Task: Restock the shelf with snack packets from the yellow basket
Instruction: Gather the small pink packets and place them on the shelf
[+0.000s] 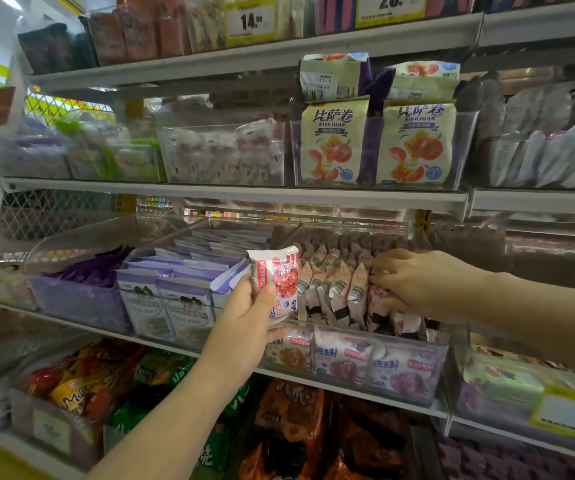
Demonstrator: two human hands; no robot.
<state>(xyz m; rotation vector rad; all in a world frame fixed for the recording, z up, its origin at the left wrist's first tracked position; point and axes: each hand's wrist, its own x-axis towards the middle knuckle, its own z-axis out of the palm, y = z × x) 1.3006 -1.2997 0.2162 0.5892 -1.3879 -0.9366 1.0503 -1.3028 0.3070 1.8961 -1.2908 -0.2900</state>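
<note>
My left hand [248, 312] grips a white and pink snack packet [275, 277] with red berries printed on it, upright, just in front of the left end of a clear plastic bin [428, 379]. That bin on the middle shelf holds several matching pink and white packets [334, 289] standing in rows. My right hand [417, 282] reaches in from the right, with its fingers curled into the row of packets at the bin's right side. The yellow basket is out of view.
A clear bin of pale purple packets [175, 289] stands left of the pink ones, with a purple bin [78, 299] further left. Above, a bin holds cream packets with an orange print [376, 143]. Orange and green bags [289, 427] fill the shelf below.
</note>
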